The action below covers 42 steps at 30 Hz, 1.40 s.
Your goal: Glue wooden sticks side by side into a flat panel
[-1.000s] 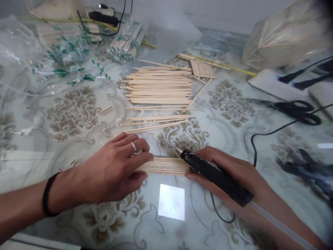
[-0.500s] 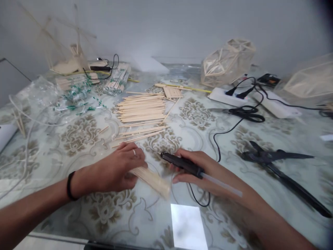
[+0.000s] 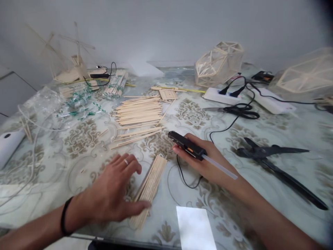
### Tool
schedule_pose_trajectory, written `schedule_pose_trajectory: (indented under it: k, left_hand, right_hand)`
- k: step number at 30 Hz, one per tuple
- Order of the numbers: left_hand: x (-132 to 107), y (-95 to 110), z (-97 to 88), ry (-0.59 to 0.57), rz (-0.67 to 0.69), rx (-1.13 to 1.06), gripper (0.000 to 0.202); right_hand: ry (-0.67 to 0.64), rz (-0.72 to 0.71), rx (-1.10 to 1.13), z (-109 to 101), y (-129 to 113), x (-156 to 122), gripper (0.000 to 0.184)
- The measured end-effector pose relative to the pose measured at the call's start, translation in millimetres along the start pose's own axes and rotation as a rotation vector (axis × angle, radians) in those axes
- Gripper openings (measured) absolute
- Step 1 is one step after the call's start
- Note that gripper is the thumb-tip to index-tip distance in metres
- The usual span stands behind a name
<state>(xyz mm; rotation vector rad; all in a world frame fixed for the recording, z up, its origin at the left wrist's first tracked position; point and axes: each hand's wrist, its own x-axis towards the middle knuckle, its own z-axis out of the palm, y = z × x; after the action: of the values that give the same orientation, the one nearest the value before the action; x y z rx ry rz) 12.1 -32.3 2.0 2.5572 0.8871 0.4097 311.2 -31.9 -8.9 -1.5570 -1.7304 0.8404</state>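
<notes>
The step in hand looks like repositioning a flat bundle of sticks between rounds of gluing. It lies slantwise on the near part of the table, its far end towards the right and its near end partly behind the left thumb. The left hand has its fingers spread apart, gripping nothing; whether that thumb touches the wood cannot be told. The right hand is wrapped around a black glue gun, front end aimed far and left, well apart from the bundle. The next move calls for squaring and steadying the sticks, since those along the left edge seem splayed, before any glue.
</notes>
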Motion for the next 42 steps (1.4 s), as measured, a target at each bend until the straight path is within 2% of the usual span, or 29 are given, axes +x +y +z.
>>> schedule_pose_trajectory:
  k: [2, 4, 6, 10, 14, 18, 23, 27, 33, 39, 42]
  left_hand:
    - [-15, 8, 12.0, -0.063, -0.043, 0.014, 0.067]
    - [-24, 13, 20.8, -0.104, -0.073, 0.044, 0.059]
    - [-26, 12, 21.7, -0.132, -0.066, 0.016, 0.047]
    - [-21, -9, 4.3, -0.171, -0.076, -0.027, 0.029]
    - [-16, -38, -12.9, -0.127, -0.039, -0.009, 0.024]
    - [-11, -56, -21.0, -0.194, -0.007, -0.064, 0.02]
    - [-6, -70, -17.8, -0.153, 0.088, -0.151, 0.017]
    - [-8, -76, -9.6, -0.112, 0.087, -0.193, 0.015]
    - [-10, -77, -6.7, -0.069, 0.151, -0.178, 0.016]
    - [-7, -80, -6.2, -0.032, 0.253, -0.209, 0.017]
    - [-6, -83, -2.6, -0.028, 0.362, -0.203, 0.02]
  right_hand:
    - [-0.006, -0.003, -0.012, 1, -3, 0, 0.029]
    - [-0.011, -0.002, -0.026, 1, -5, -1, 0.03]
    - [-0.007, 0.006, -0.041, 2, -6, -2, 0.031]
    - [0.022, 0.016, -0.062, 0, -5, -1, 0.037]
    - [0.028, 0.002, -0.075, -2, -5, 2, 0.038]
    - [0.003, 0.002, -0.08, 1, -3, 3, 0.04]
    - [-0.014, 0.082, -0.075, 7, 1, -4, 0.04]
    - [-0.089, 0.108, -0.052, 11, -2, -6, 0.039]
    - [-0.234, 0.088, 0.009, 12, -7, 0, 0.032]
    - [-0.283, 0.03, 0.068, 15, -10, -3, 0.028]
    - [-0.298, 0.038, 0.036, 17, -9, -6, 0.027]
